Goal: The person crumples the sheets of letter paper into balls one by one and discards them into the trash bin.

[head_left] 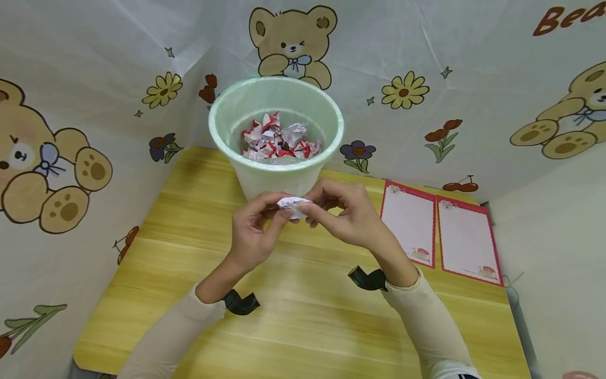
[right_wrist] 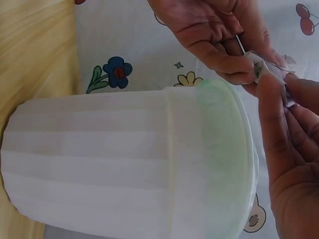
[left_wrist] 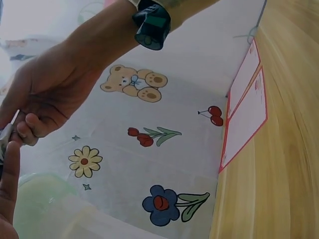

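A small crumpled piece of white paper (head_left: 294, 206) is held between both hands above the table, just in front of the bucket. My left hand (head_left: 254, 231) pinches its left side between thumb and fingers. On the other side, my right hand (head_left: 347, 213) grips the paper with thumb and curled fingers. The right wrist view shows the folded paper (right_wrist: 266, 67) between the fingertips of both hands, partly hidden by them. Behind the hands stands a pale green bucket (head_left: 279, 181), with several crumpled red and white papers (head_left: 279, 139) inside.
Two flat red-bordered sheets (head_left: 408, 223) lie side by side at the table's right. The bucket stands at the back edge of the wooden table (head_left: 303, 316). A white cloth (head_left: 189, 31) printed with bears and flowers hangs behind and along the sides.
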Demonstrator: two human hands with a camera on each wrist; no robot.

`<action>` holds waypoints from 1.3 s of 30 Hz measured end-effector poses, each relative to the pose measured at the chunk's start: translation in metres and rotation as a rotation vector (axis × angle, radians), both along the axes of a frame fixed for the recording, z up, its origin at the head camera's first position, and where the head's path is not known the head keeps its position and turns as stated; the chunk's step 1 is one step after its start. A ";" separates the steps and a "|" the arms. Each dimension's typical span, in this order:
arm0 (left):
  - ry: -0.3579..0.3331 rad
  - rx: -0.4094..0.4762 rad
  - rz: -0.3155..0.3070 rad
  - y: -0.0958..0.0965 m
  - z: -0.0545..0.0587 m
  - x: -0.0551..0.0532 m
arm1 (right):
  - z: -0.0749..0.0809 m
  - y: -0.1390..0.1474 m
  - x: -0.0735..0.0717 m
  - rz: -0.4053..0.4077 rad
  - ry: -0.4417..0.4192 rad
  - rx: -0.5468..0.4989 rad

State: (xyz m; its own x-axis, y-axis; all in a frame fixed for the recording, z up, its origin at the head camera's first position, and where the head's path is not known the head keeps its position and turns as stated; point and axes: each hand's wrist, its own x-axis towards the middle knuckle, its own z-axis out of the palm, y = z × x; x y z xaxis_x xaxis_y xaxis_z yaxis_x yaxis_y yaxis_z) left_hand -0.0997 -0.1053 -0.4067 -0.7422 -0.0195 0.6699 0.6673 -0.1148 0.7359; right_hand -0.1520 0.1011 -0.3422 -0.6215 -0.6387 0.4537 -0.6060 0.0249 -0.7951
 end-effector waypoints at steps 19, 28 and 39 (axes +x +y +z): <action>-0.024 -0.002 0.053 -0.008 -0.007 0.004 | -0.002 0.017 -0.100 -0.545 -0.115 -0.140; -0.014 -0.005 0.050 -0.007 -0.008 0.006 | -0.022 0.010 -0.119 -0.463 -0.330 -0.205; -0.001 -0.020 0.070 -0.010 -0.004 0.007 | -0.032 0.007 -0.119 -0.436 -0.336 -0.263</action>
